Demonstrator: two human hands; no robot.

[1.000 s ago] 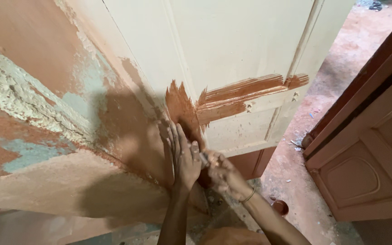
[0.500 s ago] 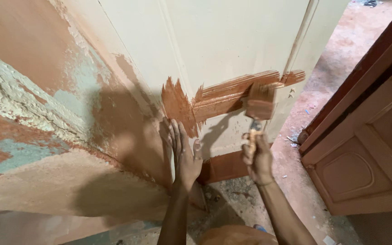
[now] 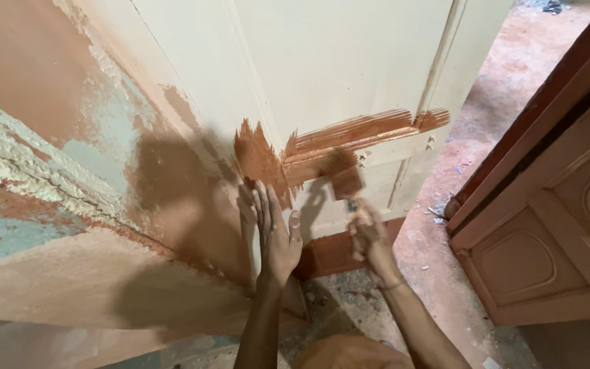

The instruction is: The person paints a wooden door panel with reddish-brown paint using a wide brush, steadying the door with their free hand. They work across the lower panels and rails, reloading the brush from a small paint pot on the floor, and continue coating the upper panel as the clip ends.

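- At the centre of the head view, the right hand (image 3: 370, 236) is closed in a fist around the handle of a paintbrush (image 3: 347, 179); the handle is mostly hidden inside the curled fingers (image 3: 362, 220).
- The paintbrush rises out of the top of that fist toward 11 o'clock, its long axis running from the hand up to the bristles, which look blurred.
- The bristle end meets the cream door (image 3: 349, 75) just below a streak of brown paint (image 3: 356, 133) that runs across the panel from about 9 to 2 o'clock.
- The left hand (image 3: 276, 232) lies just beside, at 9 o'clock from the brush, fingers straight and together, palm flat against the door's lower edge, holding nothing.
- A brown wooden door (image 3: 554, 232) stands at 3 o'clock, well apart from both hands.
- A peeling wall (image 3: 42, 178) fills the 9 o'clock side.
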